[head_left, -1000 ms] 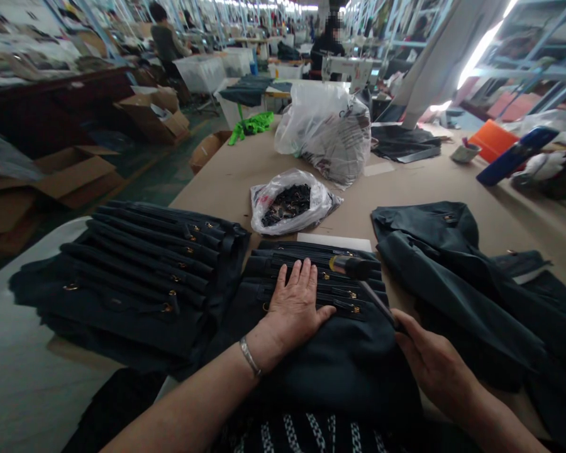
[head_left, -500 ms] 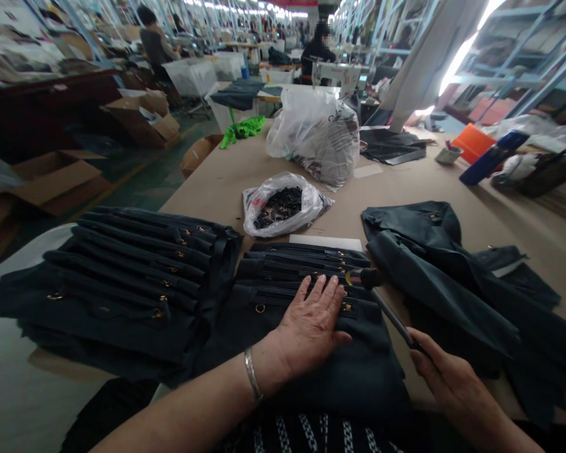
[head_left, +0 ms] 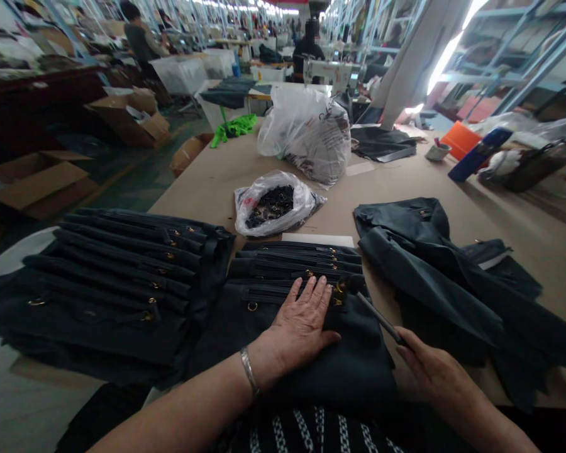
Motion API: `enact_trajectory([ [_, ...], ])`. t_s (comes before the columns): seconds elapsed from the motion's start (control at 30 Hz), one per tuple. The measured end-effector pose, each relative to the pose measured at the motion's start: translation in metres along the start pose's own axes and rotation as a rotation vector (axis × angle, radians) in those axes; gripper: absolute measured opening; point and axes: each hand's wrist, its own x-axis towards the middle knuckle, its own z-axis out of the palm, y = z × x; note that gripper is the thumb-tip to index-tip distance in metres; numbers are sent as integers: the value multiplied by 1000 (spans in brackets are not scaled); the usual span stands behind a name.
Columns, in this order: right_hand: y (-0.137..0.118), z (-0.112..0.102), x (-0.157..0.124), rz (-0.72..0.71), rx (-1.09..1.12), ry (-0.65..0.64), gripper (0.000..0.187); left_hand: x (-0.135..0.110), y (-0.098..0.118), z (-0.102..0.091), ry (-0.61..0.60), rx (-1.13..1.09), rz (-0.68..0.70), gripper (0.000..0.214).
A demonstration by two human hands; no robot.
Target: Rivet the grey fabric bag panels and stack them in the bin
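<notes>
1. Your left hand (head_left: 302, 328) lies palm down on the middle stack (head_left: 358, 362), which is just in front of you, at 12 o'clock. The fingers are straight and near together, the thumb is set apart, and they grip nothing. Probably this flat palm is there to steady the cloth.

2. Your right hand (head_left: 431, 368) is closed around the handle of the hammer (head_left: 381, 319). From this hand the tool points to about 10 o'clock. It seems held by the far end so that your knuckles stay away from the stack.

3. The hammer's dark head is by the gold fittings (head_left: 337, 302), at 1 o'clock from your left palm. Whether it touches them, I cannot tell. Your fingertips are just beside it, so a slip could hurt them.

4. The layers are stepped, I think so that every zip and its fittings can be reached.

5. The left stack (head_left: 117, 270), at 10 o'clock, is stepped likewise. The loose cloth (head_left: 434, 270) is at 2 o'clock, perhaps to leave the middle free.

6. At 12 o'clock, beyond the middle stack, the small bag (head_left: 306, 220) stands open, its small dark pieces (head_left: 274, 204) probably within easy reach.
</notes>
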Motion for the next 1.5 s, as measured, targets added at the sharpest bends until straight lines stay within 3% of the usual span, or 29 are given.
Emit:
enact_trajectory([
  [0.13,-5,-4,-14,-128,7,138,36,0,-1,4,32,18,4,78],
  [0.2,-5,-2,-21,-163,15,128,36,0,-1,5,33,24,4,78],
  [0.3,5,1,-24,-63,-24,26,36,0,-2,5,14,25,-1,78],
  [0.37,14,-1,-22,-12,-60,37,39,1,-2,4,2,27,1,78],
  [0.6,38,-25,16,91,-148,274,47,-3,-7,-13,14,-31,3,76],
  [0.77,53,-25,46,135,-279,255,47,-30,-16,-43,39,-196,-72,58],
  [0.83,44,-24,56,65,-299,280,44,-48,-18,-54,82,-321,-92,46],
  [0.93,8,-23,81,-177,-248,316,38,-77,-18,-65,105,-654,-225,31],
  [1.0,-25,-24,108,-335,-250,269,37,-95,-16,-65,-4,-922,-398,26],
  [1.07,-57,-25,141,-422,-296,192,51,-111,-14,-60,-173,-1165,-575,26],
  [1.17,-94,-23,187,-416,-353,75,79,-131,-13,-46,-320,-1397,-751,33],
  [1.23,-109,-18,203,-387,-364,-5,86,-141,-16,-38,-343,-1464,-777,35],
  [1.3,-114,-11,205,-394,-337,-90,84,-147,-19,-32,-350,-1483,-748,40],
  [1.4,-104,8,185,-382,-231,-187,62,-151,-24,-22,-365,-1425,-758,60],
  [1.5,-84,28,152,-390,-104,-113,48,-151,-26,-9,-312,-1505,-812,61],
])
